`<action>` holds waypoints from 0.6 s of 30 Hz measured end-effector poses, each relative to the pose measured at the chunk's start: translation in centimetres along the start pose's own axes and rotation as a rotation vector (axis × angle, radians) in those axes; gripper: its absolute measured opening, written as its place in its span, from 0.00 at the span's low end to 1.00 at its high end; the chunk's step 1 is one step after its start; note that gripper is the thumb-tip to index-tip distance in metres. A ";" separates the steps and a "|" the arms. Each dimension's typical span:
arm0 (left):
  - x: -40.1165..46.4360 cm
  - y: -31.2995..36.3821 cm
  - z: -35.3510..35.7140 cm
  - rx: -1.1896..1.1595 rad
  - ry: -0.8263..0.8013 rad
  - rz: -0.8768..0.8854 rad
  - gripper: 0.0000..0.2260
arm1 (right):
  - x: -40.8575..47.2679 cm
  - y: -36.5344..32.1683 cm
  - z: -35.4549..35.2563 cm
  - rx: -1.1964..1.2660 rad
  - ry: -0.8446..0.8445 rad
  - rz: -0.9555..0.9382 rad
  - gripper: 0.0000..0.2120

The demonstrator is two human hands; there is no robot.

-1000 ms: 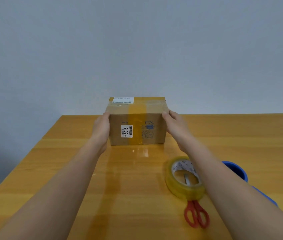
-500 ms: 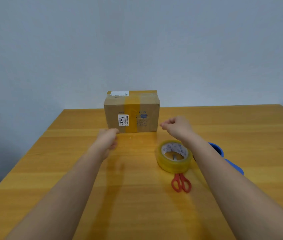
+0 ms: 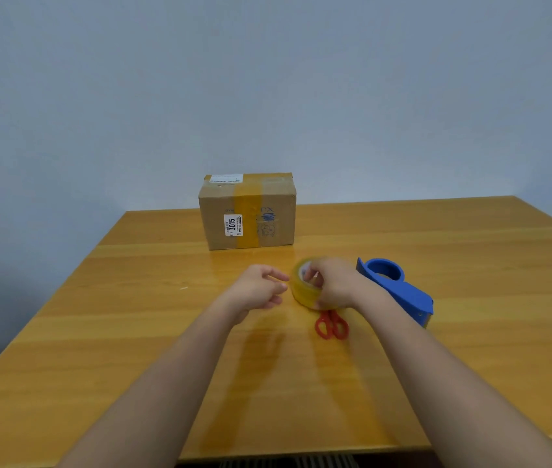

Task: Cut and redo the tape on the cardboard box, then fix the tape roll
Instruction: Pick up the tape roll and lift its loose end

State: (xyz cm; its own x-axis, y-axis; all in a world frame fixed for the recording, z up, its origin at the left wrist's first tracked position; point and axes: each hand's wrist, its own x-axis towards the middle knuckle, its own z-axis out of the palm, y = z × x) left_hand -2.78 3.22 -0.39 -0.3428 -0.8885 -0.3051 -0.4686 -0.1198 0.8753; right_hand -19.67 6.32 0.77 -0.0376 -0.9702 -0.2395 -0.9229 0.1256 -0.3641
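Nothing of the job looked done: behind the tape roll (image 3: 305, 288), the cardboard box (image 3: 248, 211) stood taped and uncut. Beside the roll, her right hand (image 3: 332, 284) gripped it; left hand (image 3: 257, 289) hovered loosely curled, empty. Scissors (image 3: 332, 326) lay untouched below.

We count one box (image 3: 247, 211), one tape roll (image 3: 303, 289), one pair of scissors (image 3: 331, 325), one blue dispenser (image 3: 399, 290), and two hands, left (image 3: 257, 290) and right (image 3: 333, 283).

Box (image 3: 247, 211): brown cardboard, upright at far table edge, closed, yellowish tape strip running over top and down front, white label "3015" on front. Tape roll (image 3: 305, 292): translucent yellow, tilted up, near side of box, well apart.
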 end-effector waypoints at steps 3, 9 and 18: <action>-0.5 0.4 -0.3 0.009 0.010 -0.005 0.05 | -0.1 0.5 0.6 -0.024 0.077 -0.001 0.21; -1.5 0.7 -1.6 0.002 0.079 0.042 0.06 | -1.1 0.2 0.0 0.017 0.276 -0.028 0.16; -2.3 2.0 -3.6 -0.017 0.227 0.273 0.18 | -2.2 -1.2 -2.1 0.660 0.163 -0.089 0.14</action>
State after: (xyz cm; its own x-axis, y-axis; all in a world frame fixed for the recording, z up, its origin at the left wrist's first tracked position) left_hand 0.00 3.46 3.41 -0.2630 -0.9643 0.0306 -0.3707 0.1303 0.9196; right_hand -19.26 7.88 3.64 -0.0774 -0.9950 -0.0639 -0.5000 0.0942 -0.8609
